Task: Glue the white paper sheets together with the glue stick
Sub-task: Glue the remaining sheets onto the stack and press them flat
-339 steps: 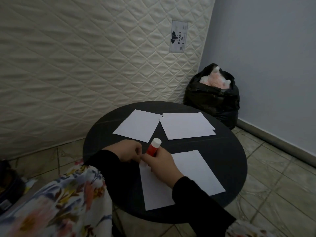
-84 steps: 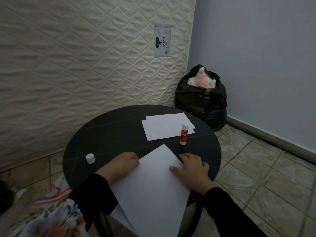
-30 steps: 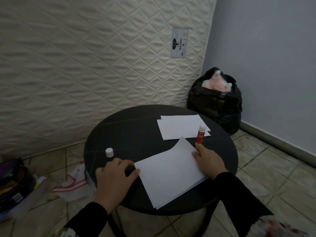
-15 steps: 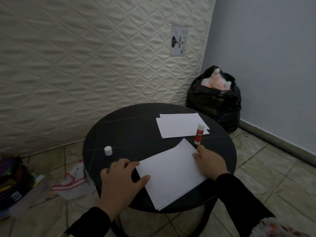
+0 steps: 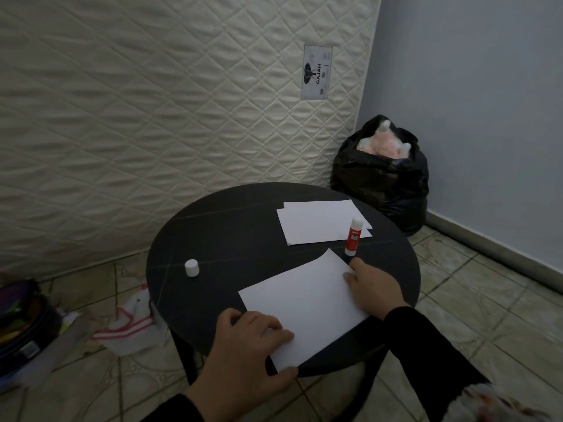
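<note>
A white paper sheet (image 5: 304, 303) lies tilted on the near side of the round black table (image 5: 231, 226), its near corner over the table's edge. My left hand (image 5: 243, 345) rests on the sheet's near left corner, fingers on top and thumb by the edge. My right hand (image 5: 371, 287) lies flat on the sheet's right edge. Just beyond it stands the red glue stick (image 5: 352, 237), upright with no cap on. Its white cap (image 5: 192, 268) stands apart at the table's left. A small stack of white sheets (image 5: 320, 220) lies at the back right.
A quilted cream mattress (image 5: 152, 117) leans against the wall behind the table. A full black plastic bag (image 5: 380, 184) stands in the corner at right. On the tiled floor at left lie a white and red bag (image 5: 128, 324) and a dark case (image 5: 21, 324).
My left hand has slid toward me along the sheet's left edge to its near corner. The sheet has turned slightly. My right hand stays on the right edge.
</note>
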